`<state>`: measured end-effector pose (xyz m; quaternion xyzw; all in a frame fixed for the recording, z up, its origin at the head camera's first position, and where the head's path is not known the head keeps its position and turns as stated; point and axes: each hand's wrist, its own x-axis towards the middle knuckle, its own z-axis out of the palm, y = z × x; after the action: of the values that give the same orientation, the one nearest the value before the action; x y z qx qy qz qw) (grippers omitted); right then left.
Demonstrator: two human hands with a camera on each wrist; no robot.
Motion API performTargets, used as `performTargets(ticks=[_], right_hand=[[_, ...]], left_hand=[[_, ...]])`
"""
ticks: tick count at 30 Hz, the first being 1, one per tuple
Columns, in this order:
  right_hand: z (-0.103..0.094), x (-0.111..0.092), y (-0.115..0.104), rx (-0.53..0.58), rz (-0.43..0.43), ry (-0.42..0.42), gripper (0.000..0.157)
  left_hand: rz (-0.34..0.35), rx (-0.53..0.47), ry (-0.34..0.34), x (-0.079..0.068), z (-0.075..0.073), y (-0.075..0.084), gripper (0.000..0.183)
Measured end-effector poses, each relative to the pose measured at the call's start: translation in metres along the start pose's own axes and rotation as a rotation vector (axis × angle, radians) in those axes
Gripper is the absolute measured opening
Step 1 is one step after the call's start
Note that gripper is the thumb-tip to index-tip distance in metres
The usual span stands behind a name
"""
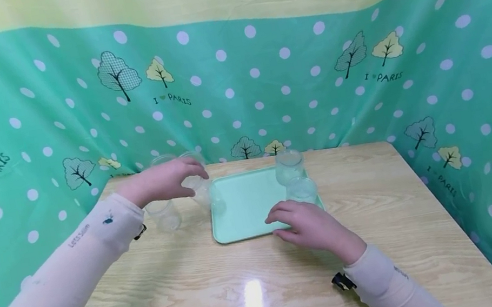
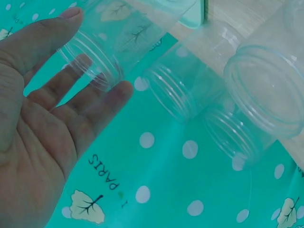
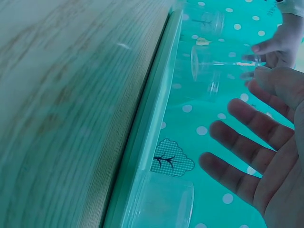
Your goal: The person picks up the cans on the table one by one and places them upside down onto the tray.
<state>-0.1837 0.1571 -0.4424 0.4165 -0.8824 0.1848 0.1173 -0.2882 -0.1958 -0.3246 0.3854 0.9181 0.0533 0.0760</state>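
My left hand [image 1: 164,181] holds a clear jar [image 1: 202,193] near its rim, thumb on one side and fingers on the other. This jar is above the tray's left edge, and its threaded mouth shows in the left wrist view. On the pale green tray [image 1: 245,205], two clear jars stand at the right: a back one [image 1: 289,168] and a front one [image 1: 302,189]. Beside the front jar is my right hand [image 1: 310,224], over the tray's front right edge. Its fingers are loosely spread, with nothing between them in the right wrist view.
Left of the tray, another clear jar [image 1: 164,215] stands on the wooden table [image 1: 175,286]. More clear jars are partly hidden behind my left hand; several mouths show in the left wrist view, including a near one [image 2: 270,90]. A green dotted curtain [image 1: 228,107] hangs behind.
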Motion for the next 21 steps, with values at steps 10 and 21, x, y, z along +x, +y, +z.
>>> performTargets(ticks=[10,21], right_hand=[[0.001,-0.001,-0.001,0.001,0.008,-0.001,0.023],[0.001,-0.001,-0.002,-0.004,0.014,0.005,0.023]], left_hand=[[0.010,-0.028,0.050,-0.002,0.015,0.004,0.045],[0.041,-0.041,0.151,-0.004,0.031,0.007,0.046]])
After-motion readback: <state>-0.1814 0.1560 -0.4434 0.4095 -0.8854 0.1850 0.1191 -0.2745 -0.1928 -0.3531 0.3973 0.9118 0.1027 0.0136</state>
